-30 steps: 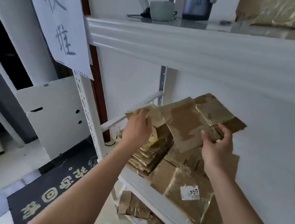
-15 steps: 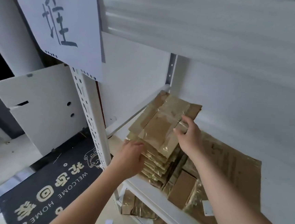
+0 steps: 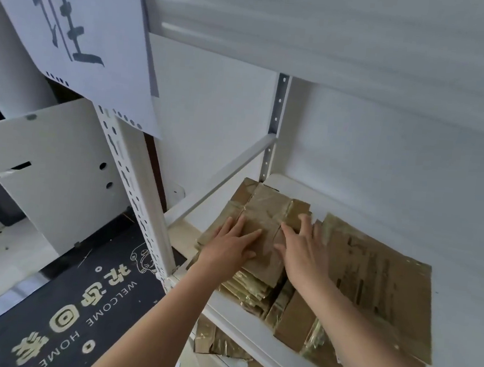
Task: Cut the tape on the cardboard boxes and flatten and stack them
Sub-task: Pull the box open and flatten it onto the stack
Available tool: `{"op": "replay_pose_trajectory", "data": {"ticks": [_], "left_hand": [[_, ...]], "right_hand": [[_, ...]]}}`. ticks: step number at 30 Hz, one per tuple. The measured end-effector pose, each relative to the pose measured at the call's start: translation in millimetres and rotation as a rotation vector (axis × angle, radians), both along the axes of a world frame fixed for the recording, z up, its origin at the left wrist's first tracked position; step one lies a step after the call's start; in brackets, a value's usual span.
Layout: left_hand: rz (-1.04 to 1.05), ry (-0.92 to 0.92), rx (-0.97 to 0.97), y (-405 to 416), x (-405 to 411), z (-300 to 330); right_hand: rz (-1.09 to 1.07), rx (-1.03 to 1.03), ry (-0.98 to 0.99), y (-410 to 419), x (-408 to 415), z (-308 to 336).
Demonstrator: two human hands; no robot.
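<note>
1. The flattened cardboard box, brown and crossed with glossy tape, lies on top of a stack of flattened boxes at the left end of the white shelf, close to the perforated upright.
2. The left hand lies palm down on the near left part of the top box, fingers straight and spread, pressing rather than gripping.
3. The right hand lies flat just beside it on the right part of the same box, fingers also straight and spread, holding nothing.
4. A larger flattened sheet lies on the shelf to the right, touching the stack's side.
5. Judged from its look, the box is light and fairly stiff across the panels but springy at the creases, so it probably wants to lift unless pressed down.
6. The taped faces look slick; a grip on bare cardboard edges, one hand to each side, seems safer than on the tape.
7. The stack's edges are uneven, so it may slide if pushed sideways.
</note>
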State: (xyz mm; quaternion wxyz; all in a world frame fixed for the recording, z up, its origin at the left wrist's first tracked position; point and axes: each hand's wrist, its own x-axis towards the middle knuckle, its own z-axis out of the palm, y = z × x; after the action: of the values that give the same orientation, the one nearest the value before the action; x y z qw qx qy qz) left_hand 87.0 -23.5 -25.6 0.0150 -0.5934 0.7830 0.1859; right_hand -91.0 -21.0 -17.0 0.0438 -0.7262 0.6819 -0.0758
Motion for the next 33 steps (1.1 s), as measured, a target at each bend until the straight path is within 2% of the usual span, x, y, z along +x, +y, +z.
{"op": "replay_pose_trajectory", "data": {"ticks": [4, 12, 17, 21, 26, 33], "left_hand": [[0.001, -0.013, 0.066, -6.2, 7.5, 4.7], [0.024, -0.037, 0.072, -13.7, -6.4, -15.1], [0.021, -0.065, 0.067, -14.9, -9.2, -6.3], [0.028, -0.097, -0.1, -6.2, -11.0, 7.8], [-0.043, -0.111, -0.478, 3.2, -15.3, 35.6], [-0.146, -0.077, -0.694, 32.6, -57.3, 66.1]], "right_hand": [[0.222, 0.075, 0.001, -0.5, -6.4, -9.6], [0.166, 0.193, 0.024, -5.9, -4.0, -37.9], [0.188, 0.208, -0.015, -5.2, -5.7, -16.8], [0.21, 0.148, -0.056, 4.0, -15.8, 7.0], [0.166, -0.129, 0.023, 23.5, -23.7, 27.9], [0.024, -0.324, 0.087, 59.0, -53.2, 42.5]]}}
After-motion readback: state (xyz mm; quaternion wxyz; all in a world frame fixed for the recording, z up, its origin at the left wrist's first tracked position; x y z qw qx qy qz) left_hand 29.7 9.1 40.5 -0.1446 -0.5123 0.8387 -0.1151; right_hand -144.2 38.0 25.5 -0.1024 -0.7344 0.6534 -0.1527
